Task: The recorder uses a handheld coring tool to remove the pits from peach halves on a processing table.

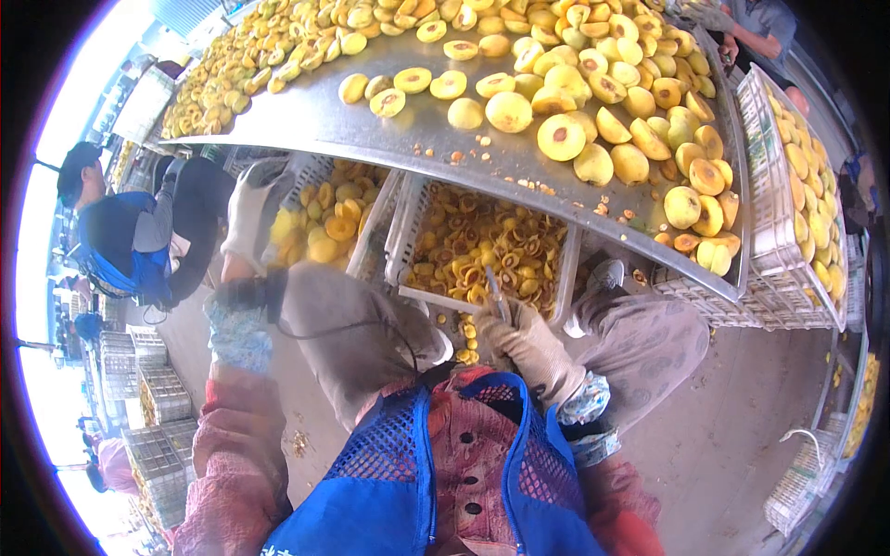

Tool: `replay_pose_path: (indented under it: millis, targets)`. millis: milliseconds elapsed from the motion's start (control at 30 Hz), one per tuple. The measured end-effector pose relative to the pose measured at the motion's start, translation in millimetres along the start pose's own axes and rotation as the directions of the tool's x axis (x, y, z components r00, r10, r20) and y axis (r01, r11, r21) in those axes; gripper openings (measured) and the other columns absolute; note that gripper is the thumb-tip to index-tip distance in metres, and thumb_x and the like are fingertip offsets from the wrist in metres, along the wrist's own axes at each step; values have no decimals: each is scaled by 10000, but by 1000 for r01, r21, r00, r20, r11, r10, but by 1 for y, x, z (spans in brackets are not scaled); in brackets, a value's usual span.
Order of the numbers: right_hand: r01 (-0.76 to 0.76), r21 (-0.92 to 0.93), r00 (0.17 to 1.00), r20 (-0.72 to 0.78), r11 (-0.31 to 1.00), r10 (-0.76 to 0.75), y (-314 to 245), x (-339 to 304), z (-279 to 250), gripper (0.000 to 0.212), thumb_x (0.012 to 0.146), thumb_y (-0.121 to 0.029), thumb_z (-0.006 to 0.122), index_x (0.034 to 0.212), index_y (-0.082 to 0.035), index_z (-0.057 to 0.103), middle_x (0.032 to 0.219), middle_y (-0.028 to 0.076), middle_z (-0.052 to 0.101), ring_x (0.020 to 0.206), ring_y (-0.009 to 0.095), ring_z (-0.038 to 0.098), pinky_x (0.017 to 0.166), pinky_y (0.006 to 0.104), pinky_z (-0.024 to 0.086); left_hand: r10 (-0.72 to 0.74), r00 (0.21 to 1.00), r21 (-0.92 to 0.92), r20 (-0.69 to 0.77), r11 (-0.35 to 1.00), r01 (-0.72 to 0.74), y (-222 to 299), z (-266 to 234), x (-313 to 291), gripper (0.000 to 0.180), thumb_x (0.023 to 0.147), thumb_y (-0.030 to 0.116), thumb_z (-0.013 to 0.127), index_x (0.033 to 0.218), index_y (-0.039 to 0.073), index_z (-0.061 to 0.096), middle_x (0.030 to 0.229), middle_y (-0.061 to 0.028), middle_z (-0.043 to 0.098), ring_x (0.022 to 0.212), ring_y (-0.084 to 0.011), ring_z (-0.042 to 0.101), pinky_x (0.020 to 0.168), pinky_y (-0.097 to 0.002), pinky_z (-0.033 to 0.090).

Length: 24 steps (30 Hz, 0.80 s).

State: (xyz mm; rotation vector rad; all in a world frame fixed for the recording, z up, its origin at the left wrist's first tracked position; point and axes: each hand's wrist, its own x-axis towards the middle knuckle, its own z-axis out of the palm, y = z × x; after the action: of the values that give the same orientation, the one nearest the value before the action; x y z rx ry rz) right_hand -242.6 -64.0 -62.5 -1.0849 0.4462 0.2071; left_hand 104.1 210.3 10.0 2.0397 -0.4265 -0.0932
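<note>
My left hand (250, 211), in a pale glove, reaches to the left edge of a crate (378, 218) of yellow peach halves (326, 222). Motion smears its fingers, so its grip is unclear. In front of my body, my gloved right hand (530, 350) is closed around a slim metal knife-like tool (498, 295) pointing away from me. Beyond it, between my knees, a white crate (408, 239) holds brownish-yellow fruit scraps (491, 243). More halved peaches (561, 137) lie cut side up or down on the metal table (371, 139) ahead.
At the right stands a stack of white crates (756, 185) filled with peaches. A person (130, 222) in a blue vest sits at the left; another person (765, 32) is at the far right. Crates (162, 394) line the left floor. Scraps lie under the middle crate.
</note>
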Motion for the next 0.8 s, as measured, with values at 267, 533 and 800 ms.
replay_pose_path:
  millis: [267,533,800]
  targets:
    - [-48,211,987,-143,976,79,-15,-8,-24,256,954,-340,605,993,-88,579,622,-56,480,446,37,418,420,208,338,121,843,555,525,702,-446,162,274,51,461,843,299,690,1227,64,588,1234,-140,584,1099,-248,574,937,-356,470]
    - [-33,272,995,-80,962,56,-5,-10,-31,224,952,-235,619,1124,-95,587,742,-65,530,521,13,438,423,168,319,-115,805,603,582,725,-332,186,309,61,282,857,167,589,1129,92,598,1201,-128,586,1102,-220,580,790,-352,514]
    - [82,272,988,-150,959,-42,-15,-13,-19,247,950,-299,607,1061,-82,565,599,-33,498,394,66,429,356,219,342,484,644,-548,593,828,-118,112,204,-16,347,957,230,575,1209,-3,529,1143,-122,602,1040,-217,610,879,-349,540]
